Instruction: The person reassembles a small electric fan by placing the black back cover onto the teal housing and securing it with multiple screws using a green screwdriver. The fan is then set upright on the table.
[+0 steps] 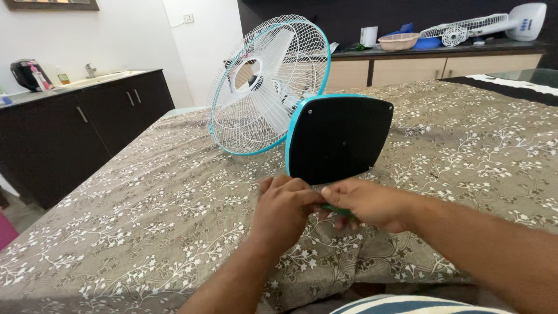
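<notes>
Left hand (285, 206) and right hand (366, 203) meeting, fingers curled shut on a thin green tool (337, 209), just below fan base (340, 139), fan (267, 87) lying on patterned bedspread (145, 221)

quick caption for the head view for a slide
Both hands, left hand and right hand, meet over a small green tool beside a table fan lying on a floral bedspread.

A small green-and-orange labelled bottle (64, 77) and a pink-capped white bottle (38, 78) stand on the counter, far left of the hands.
</notes>
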